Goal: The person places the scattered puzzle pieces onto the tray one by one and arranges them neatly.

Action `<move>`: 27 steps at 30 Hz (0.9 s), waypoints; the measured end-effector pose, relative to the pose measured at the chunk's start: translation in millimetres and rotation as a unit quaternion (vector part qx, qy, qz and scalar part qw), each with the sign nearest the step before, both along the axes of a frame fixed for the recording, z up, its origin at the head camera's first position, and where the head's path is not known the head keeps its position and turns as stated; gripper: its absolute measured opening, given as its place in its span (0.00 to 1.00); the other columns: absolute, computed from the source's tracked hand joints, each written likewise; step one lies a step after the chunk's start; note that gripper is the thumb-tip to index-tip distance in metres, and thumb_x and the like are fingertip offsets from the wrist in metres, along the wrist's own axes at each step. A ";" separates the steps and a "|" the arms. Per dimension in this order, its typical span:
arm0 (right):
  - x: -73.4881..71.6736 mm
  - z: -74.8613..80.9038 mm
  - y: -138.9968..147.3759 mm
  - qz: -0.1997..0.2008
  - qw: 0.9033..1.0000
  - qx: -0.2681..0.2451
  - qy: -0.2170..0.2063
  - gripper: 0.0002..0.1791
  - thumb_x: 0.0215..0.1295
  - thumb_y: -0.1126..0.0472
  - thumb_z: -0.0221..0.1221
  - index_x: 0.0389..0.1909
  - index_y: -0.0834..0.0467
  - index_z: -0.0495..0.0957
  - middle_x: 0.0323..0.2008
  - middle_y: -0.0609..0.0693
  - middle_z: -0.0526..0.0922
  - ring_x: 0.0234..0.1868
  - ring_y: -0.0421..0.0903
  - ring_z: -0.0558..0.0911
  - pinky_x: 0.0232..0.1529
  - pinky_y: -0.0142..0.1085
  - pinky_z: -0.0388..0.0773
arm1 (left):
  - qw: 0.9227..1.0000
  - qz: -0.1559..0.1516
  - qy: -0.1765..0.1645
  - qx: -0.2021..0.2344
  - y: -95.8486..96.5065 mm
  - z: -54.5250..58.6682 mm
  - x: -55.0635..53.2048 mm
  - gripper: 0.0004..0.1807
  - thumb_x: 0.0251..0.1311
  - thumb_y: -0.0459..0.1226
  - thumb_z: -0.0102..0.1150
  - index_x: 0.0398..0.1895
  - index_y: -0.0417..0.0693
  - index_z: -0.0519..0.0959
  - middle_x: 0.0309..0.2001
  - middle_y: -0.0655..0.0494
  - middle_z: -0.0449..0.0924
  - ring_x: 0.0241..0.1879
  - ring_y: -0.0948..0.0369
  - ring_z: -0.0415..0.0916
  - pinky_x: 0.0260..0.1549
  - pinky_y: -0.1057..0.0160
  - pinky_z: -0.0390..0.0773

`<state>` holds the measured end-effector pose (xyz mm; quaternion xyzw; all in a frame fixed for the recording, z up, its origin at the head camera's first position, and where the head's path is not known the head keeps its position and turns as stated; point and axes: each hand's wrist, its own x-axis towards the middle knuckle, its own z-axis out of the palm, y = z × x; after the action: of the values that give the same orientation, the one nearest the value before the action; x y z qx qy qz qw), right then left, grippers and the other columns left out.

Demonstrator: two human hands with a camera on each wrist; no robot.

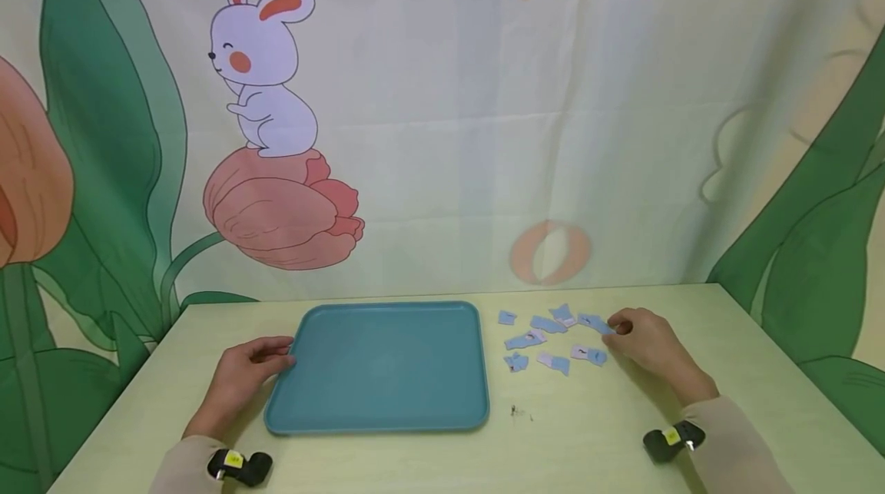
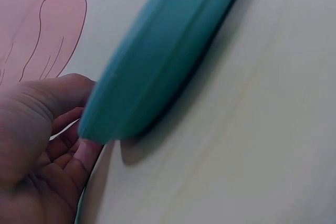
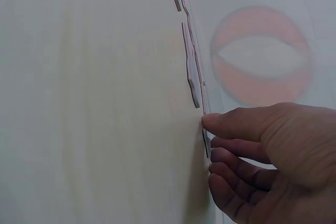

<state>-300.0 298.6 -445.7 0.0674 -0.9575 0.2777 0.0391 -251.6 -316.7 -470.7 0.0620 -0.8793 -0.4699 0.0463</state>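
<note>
A blue-green tray [image 1: 387, 367] lies on the table left of the middle. My left hand [image 1: 242, 375] pinches its left rim; in the left wrist view the thumb is on one side of the rim [image 2: 152, 56] and the fingers [image 2: 86, 156] are at its underside. Right of the tray, several blue and pale pink puzzle pieces [image 1: 546, 323] lie scattered. With thumb and fingertips, my right hand [image 1: 646, 340] pinches the rightmost puzzle piece [image 1: 592, 322] by its right end. In the right wrist view the pieces [image 3: 191, 69] appear edge-on, and the thumb [image 3: 236, 121] overlaps the held one.
The pale wooden table [image 1: 415, 467] ends at the back against a printed cloth [image 1: 429, 133] with a rabbit and tulips. Small dark specks [image 1: 514, 410] mark the table right of the tray. Each forearm wears a black wrist camera [image 1: 238, 467].
</note>
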 end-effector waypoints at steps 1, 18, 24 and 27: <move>-0.1 -0.1 0.0 -0.002 1.000 0.000 0.001 0.18 0.66 0.63 0.69 0.50 0.74 0.82 0.39 0.59 0.84 0.42 0.55 0.80 0.43 0.47 0.78 | 1.000 0.001 -0.003 0.000 0.0 0.0 -0.1 0.24 0.70 0.35 0.69 0.66 0.33 0.80 0.55 0.39 0.84 0.54 0.47 0.81 0.46 0.66 0.84; -2.7 -0.2 3.5 -0.007 1.000 -0.005 -0.020 0.12 0.66 0.62 0.69 0.42 0.68 0.84 0.36 0.54 0.85 0.38 0.52 0.80 0.40 0.44 0.78 | 1.000 0.005 -0.014 0.007 1.4 1.6 1.2 0.24 0.71 0.35 0.68 0.67 0.34 0.79 0.56 0.40 0.84 0.55 0.47 0.80 0.46 0.67 0.83; -1.5 4.1 4.6 -0.009 0.999 0.006 -0.040 0.13 0.67 0.62 0.69 0.42 0.68 0.83 0.37 0.56 0.84 0.38 0.52 0.80 0.42 0.47 0.80 | 1.000 0.005 -0.013 0.005 0.5 1.0 0.9 0.25 0.71 0.36 0.69 0.67 0.34 0.79 0.55 0.41 0.84 0.55 0.47 0.80 0.48 0.65 0.84; -1.3 5.7 5.6 -0.003 0.999 0.014 -0.041 0.12 0.67 0.62 0.69 0.41 0.68 0.83 0.36 0.56 0.84 0.38 0.52 0.79 0.42 0.47 0.80 | 1.000 0.006 -0.013 0.006 1.0 0.4 0.8 0.25 0.71 0.36 0.69 0.67 0.35 0.79 0.55 0.41 0.84 0.55 0.48 0.80 0.46 0.68 0.82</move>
<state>-301.3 304.1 -439.9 0.0532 -0.9624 0.2662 -0.0007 -250.8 -315.7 -470.3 0.0738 -0.8766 -0.4741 0.0373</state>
